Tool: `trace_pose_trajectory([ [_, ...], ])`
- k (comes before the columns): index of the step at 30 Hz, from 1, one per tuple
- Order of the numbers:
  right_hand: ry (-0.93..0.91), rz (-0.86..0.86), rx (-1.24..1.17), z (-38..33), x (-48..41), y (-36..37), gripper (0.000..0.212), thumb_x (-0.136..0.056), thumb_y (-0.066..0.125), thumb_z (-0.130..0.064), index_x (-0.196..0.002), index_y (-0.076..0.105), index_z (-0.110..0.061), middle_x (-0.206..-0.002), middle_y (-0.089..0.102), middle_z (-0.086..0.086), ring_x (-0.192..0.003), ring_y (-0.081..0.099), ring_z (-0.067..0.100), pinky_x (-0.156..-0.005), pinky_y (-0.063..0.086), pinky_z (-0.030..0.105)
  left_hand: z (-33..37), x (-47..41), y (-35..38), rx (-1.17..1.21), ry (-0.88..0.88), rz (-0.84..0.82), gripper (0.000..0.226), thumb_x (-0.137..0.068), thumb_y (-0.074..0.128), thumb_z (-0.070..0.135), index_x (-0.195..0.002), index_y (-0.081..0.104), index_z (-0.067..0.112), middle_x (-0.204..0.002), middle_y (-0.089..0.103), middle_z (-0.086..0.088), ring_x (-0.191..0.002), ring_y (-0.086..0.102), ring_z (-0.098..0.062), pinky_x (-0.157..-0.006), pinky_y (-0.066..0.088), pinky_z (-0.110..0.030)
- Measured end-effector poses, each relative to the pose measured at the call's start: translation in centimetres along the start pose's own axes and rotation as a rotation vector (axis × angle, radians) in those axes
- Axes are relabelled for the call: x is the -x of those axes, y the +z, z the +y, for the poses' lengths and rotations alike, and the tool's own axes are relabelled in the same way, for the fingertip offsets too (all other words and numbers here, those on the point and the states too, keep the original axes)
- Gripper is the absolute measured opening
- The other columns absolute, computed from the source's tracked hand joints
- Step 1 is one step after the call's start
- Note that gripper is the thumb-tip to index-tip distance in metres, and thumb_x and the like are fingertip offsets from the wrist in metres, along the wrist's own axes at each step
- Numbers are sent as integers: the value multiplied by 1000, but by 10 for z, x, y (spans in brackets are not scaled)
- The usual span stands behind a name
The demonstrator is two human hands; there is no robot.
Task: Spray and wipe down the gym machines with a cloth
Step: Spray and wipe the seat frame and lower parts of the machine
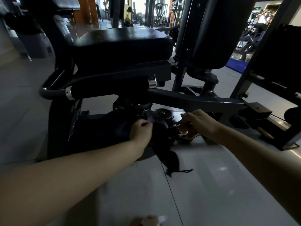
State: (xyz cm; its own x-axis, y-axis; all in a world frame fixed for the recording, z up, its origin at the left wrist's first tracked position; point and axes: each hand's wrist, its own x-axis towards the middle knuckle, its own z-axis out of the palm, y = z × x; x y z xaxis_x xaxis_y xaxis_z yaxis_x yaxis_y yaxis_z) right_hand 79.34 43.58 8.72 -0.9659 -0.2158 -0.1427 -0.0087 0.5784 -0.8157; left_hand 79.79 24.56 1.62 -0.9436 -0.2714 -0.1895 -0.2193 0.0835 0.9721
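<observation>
View from above a person's two bare forearms, reaching down to the low base of a dark gym machine [195,100] on a grey tiled floor [211,185]. The light is dim.

The left hand [140,131] is at the foot of the machine, under the seat [122,44]. Its grip is curled tight around a black cloth [162,149]. The bunched cloth is pressed against the dark metal, and its loose end trails down onto the floor, with a frayed thread at the tip.

The right hand [201,122] is just beside it, near a small pulley wheel [162,113] in the base. Its grip is curled over the top of a clear bottle [184,133], which is low, close to the floor. The nozzle is too dark to make out.

Above the hands, the padded black seat sits on the frame with a curved grey handle bar [48,92] at its left side. A tall black back pad [216,33] stands to the right. More gym equipment shows far behind.
</observation>
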Motion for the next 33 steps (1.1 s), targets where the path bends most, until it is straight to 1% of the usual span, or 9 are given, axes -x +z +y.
trace_pose_trajectory([
  [3,-23,-4,55,0,1,3,32,-100,55,-15,-84,69,10,-80,71,23,-69,68,31,-79,57,51,-19,-12,4,56,-187,-110,23,-94,57,-2,-109,59,15,-98,65,-11,-90,65,-30,-83,61,-46],
  [6,-22,10,85,1,3,4,29,-97,58,-12,-74,70,0,-67,69,6,-64,69,25,-71,58,42,-12,-10,21,95,-229,-162,20,-94,51,-11,-94,57,8,-86,58,-13,-73,60,-28,-57,61,-39],
  [10,-21,41,82,2,3,5,28,-96,56,-10,-78,68,7,-69,69,10,-67,70,30,-67,56,39,-1,2,35,329,-310,-144,24,-99,40,-11,-87,54,3,-79,54,-16,-63,57,-28,-33,50,-27],
  [16,-49,53,114,7,-3,3,31,-95,59,-12,-70,71,0,-67,69,10,-59,67,19,-66,57,36,17,37,38,405,-263,-222,25,-91,50,-8,-109,67,-2,-102,75,-23,-80,75,-33,-59,63,-34],
  [21,-59,17,109,7,-7,-3,33,-100,55,-18,-73,69,-6,-57,62,-2,-50,56,5,-54,45,23,36,49,25,410,-136,-414,23,-85,49,-15,-102,60,-2,-104,63,-26,-98,65,-41,-89,57,-59],
  [26,-69,19,84,5,-3,2,34,-97,56,-12,-68,70,-5,-61,67,4,-54,64,15,-64,55,34,-16,23,9,193,-235,-57,22,-87,50,-8,-103,64,-2,-92,66,-22,-76,65,-32,-72,59,-43],
  [30,-85,37,146,2,0,3,34,-98,55,-16,-70,70,-4,-69,70,12,-58,64,17,-62,53,30,-33,9,30,235,-346,-65,30,-93,40,-14,-94,64,3,-87,65,-19,-65,64,-28,-58,57,-31],
  [31,-89,48,156,2,0,3,34,-98,55,-16,-71,70,-3,-71,71,15,-58,63,17,-60,52,28,-34,6,36,286,-372,-84,29,-95,41,-11,-101,66,3,-92,68,-19,-69,69,-28,-59,58,-30],
  [33,-94,62,166,3,2,4,34,-98,54,-16,-71,69,-2,-69,69,12,-55,62,13,-57,50,25,-32,2,47,358,-412,-118,25,-98,45,-4,-107,65,8,-119,69,-15,-97,73,-26,-82,62,-33],
])
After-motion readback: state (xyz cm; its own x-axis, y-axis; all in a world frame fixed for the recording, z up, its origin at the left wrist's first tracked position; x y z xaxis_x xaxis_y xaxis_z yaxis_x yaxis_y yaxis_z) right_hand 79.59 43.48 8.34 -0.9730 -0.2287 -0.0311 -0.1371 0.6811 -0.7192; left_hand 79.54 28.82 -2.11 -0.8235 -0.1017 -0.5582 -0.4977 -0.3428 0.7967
